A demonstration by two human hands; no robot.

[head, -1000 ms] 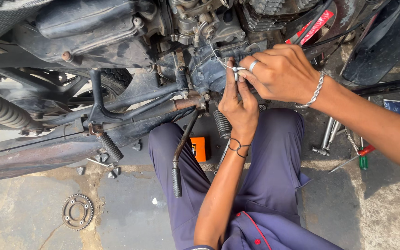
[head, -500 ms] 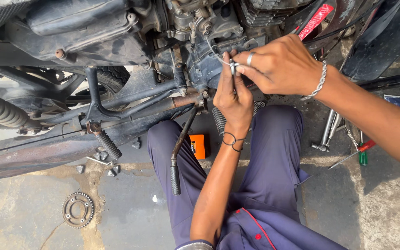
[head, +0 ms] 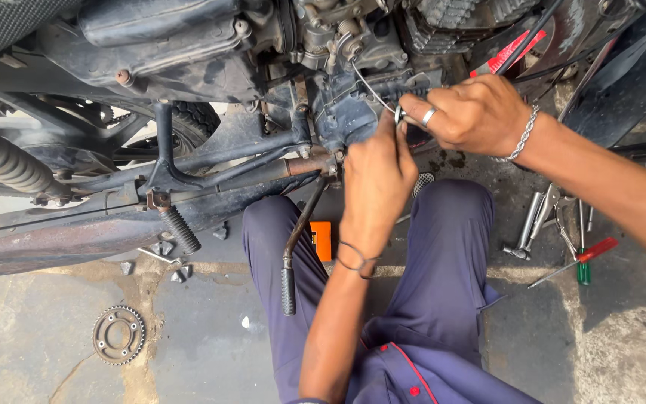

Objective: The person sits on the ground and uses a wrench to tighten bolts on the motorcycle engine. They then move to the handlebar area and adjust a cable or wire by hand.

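Note:
A dark, greasy motorcycle engine [head: 338, 112] fills the top of the view. A thin metal cable [head: 368, 86] runs down from the carburettor to my hands. My right hand [head: 472, 112], with a ring and a chain bracelet, reaches in from the right and pinches the cable's lower end against the engine case. My left hand [head: 375, 179], a band on its wrist, comes up from below. Its fingers are closed around the same cable end, touching the right fingers. The fingertips hide the small part they hold.
A kick-start lever [head: 293, 247] hangs over my left knee, near an orange box [head: 321, 241]. A footpeg [head: 181, 228] and exhaust pipe [head: 39, 239] lie to the left. A sprocket [head: 119, 334] and loose bolts [head: 170, 258] sit on the concrete. Wrenches [head: 532, 221] and a screwdriver [head: 585, 258] lie at right.
Both hands stay at the same spot on the engine case, with small finger movements on the cable end. The view has drifted slightly.

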